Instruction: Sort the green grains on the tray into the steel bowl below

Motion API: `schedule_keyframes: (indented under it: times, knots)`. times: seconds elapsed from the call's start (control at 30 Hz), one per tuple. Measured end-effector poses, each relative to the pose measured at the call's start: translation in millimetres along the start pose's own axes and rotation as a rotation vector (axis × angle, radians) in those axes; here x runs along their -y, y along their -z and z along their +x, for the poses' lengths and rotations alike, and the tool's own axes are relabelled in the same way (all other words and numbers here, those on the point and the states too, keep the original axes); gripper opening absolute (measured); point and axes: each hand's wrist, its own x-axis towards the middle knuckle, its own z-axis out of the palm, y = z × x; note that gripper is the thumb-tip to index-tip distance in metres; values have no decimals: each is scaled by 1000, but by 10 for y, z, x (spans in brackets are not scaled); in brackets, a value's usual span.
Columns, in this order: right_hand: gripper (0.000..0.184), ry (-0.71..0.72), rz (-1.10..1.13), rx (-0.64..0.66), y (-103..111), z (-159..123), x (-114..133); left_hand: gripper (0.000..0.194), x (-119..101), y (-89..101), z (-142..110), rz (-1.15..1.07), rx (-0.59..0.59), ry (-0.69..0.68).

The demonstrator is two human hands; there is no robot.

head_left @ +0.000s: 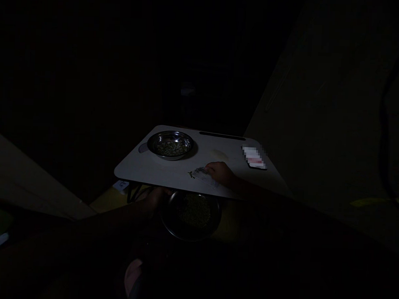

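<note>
Low over the white tabletop (143, 171), my right hand (221, 173) is closed on a thin greyish sheet (205, 177), which looks like plastic or cloth. Some small green bits (191, 174) lie at the sheet's left end. Below the table's near edge, my left hand (157, 197) grips the left rim of a wide metal bowl (173, 229); its fingers are partly lost in the dark. Many small green pieces (195, 211) lie inside that bowl, too dim to name. Another steel bowl (169, 157) stands on the table at the left, with pale greenish pieces (172, 147) in its bottom.
A phone with a blurred-out screen (254, 157) lies at the table's right side. A dark slot (222, 136) runs along the far edge. A wall (318, 127) rises on the right, with a dark cable (385, 130). A pale panel (31, 174) stands at left.
</note>
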Motion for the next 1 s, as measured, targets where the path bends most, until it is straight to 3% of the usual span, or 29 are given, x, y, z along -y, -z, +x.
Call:
schedule_keyframes:
  times: [0.17,0.43,0.57,0.73,1.0]
  knots:
    - [30,21,-7,14,-6,3,37,5,-18,-21,-13,63,-23,41]
    - [28,12,24,-19,24,-30,30,10,7,10,6,77,-85,-46]
    - [27,13,17,-22,32,-26,-19,8,5,-5,-6,61,-47,17]
    - [29,40,-14,-10,20,-27,-26,6,-2,-8,-6,66,-65,-39]
    - [29,6,-45,-18,5,8,43,6,10,7,15,43,-25,-6]
